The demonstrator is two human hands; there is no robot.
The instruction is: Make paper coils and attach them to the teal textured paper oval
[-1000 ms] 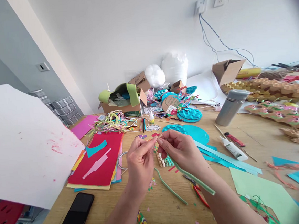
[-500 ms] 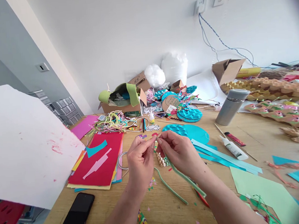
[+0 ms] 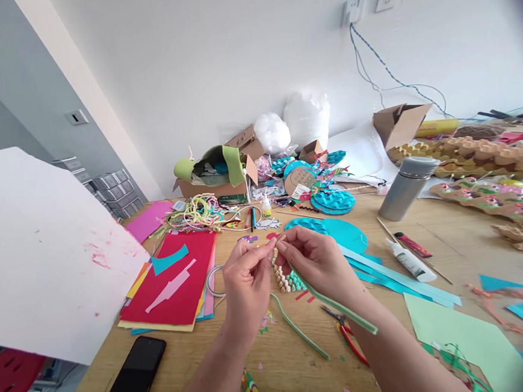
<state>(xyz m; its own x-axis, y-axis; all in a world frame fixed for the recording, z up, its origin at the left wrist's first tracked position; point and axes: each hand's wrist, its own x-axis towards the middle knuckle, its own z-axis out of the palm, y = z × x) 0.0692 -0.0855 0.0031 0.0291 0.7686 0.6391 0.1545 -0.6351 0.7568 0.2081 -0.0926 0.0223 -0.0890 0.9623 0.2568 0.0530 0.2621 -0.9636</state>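
My left hand and my right hand meet fingertip to fingertip above the wooden table. Together they pinch the end of a green pipe cleaner that trails back along my right wrist. A second green pipe cleaner lies curved on the table below my hands. Under my fingers sits a small piece with rows of beige and teal beads.
Red-handled pliers lie by my right forearm. A stack of coloured paper, a black phone and a white board are at the left. Teal strips, a glue tube, a grey bottle and light green paper are at the right. Boxes and craft scraps crowd the back.
The free end of the held pipe cleaner swung in toward my wrist and back out to the right. Both hands stay pinched together in the same place.
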